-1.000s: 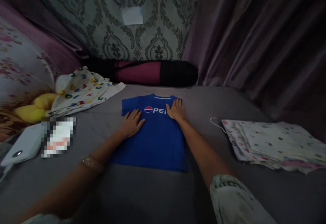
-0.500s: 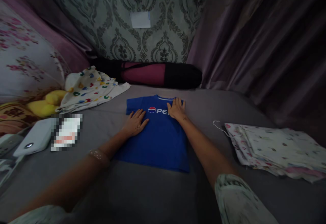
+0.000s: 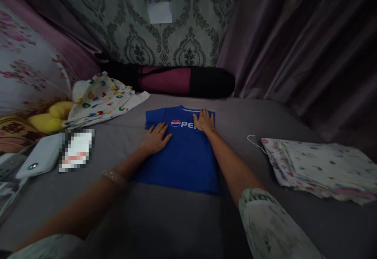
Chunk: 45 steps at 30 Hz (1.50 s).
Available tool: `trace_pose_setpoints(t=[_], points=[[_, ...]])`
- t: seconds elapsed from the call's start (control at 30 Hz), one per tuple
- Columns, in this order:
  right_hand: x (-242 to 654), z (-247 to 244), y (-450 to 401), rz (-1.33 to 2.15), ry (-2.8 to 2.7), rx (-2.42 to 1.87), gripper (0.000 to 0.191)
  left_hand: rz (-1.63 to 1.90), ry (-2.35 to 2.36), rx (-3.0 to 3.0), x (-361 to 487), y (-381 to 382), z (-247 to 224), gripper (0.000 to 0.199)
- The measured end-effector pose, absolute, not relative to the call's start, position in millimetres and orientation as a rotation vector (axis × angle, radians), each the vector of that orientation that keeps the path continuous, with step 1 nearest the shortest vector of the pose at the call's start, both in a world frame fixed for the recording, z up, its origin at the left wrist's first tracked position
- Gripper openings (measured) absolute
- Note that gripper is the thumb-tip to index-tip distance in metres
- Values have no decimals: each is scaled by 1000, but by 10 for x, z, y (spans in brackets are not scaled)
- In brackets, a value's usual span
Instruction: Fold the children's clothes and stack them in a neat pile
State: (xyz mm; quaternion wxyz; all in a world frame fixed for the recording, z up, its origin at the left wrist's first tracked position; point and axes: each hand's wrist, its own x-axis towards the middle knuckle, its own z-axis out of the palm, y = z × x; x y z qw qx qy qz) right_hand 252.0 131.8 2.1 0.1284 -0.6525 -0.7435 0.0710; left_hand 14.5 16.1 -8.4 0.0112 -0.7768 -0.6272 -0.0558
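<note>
In the head view, a blue T-shirt [image 3: 179,161] lies spread out, front up, on a grey sheet [image 3: 250,227], its neckline toward the patterned wall [image 3: 163,45]. Across its chest runs a white printed word [image 3: 187,124], of which "PE" reads clearly; the letters after it pass under the right hand [image 3: 206,121]. To the left of the word sits a round emblem [image 3: 176,123] in red, white and blue, the Pepsi mark.

The right hand rests palm down near the shirt's right shoulder, covering the end of the word, its grip open and flat, with nothing clasped. The left hand [image 3: 157,138] also presses palm down, on the side of the shirt below the left sleeve, fingers spread and thumb out, its grip likewise open and holding nothing.

At the left lie a white power bank [image 3: 41,155] with a small lit display, its characters too small to read, and beside it an item [image 3: 77,150] blurred into pixels, so any writing on it is lost. Behind them are a yellow plush [image 3: 50,119] and a white cloth [image 3: 101,100] with a colourful print whose shapes resemble letters but spell nothing legible. A brown cushion [image 3: 14,131] at the far left bears a dark character, not clearly readable.

A black and maroon bag [image 3: 165,80] lies along the wall, below a white paper [image 3: 160,13] with no legible text. On the right is a stack of folded printed cloths [image 3: 326,166].
</note>
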Motion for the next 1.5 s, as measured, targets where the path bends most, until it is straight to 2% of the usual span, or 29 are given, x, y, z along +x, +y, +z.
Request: trace_pose_setpoints(t=[0.17,0.47,0.8,1.27,1.5], points=[[2725,130,1266,375,-2090,-1714,61,-185,-1965,-2426,154,157,-68,68],[3199,132,392,222,-2258,-1828,62,-203,-1980,-2441,156,163,-74,67],[3013,77,99,205,-2329,-1936,67,-140,-2007,-2437,174,149,-13,69],[3007,236,-412,258,-2367,-1832,70,-129,-2012,-2453,167,157,-11,70],[2880,86,-581,231,-2375,-1796,72,-154,-2010,-2455,156,186,-56,71]])
